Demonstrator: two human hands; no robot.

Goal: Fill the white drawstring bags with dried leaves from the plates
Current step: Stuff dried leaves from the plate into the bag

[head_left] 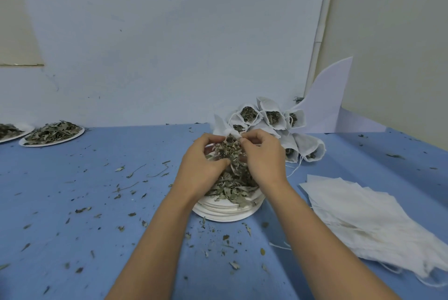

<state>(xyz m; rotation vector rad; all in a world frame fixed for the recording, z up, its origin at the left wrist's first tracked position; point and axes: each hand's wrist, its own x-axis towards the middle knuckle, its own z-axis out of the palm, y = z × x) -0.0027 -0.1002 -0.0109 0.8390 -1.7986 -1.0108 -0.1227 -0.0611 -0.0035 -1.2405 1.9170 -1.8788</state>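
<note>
Leaf crumbs (225, 238) are lying scattered over the near part of the blue table (72, 202), and one loose pile of empty bags (375, 222) is spreading flat at the near right. In the middle, one plate stack (225, 217) is carrying a heap of leaves (232, 188). Two hands are meeting just above that heap. The left hand (203, 161) is curling its fingers round a clump (229, 150) of leaves, thumb pressing into it. The right hand (264, 156) is pinching, between thumb and forefinger, the white rim of one bag (229, 131); the rest of this bag is hiding behind the clump and fingers. Just behind the hands, six filled bags (272, 116) are leaning in a heap, mouths showing dark leaves. At the far left, two plates (52, 140) of leaves are sitting side by side, the outer one cut off by the edge. One white sheet (324, 105) is standing against the wall (169, 45) behind the heap.
</note>
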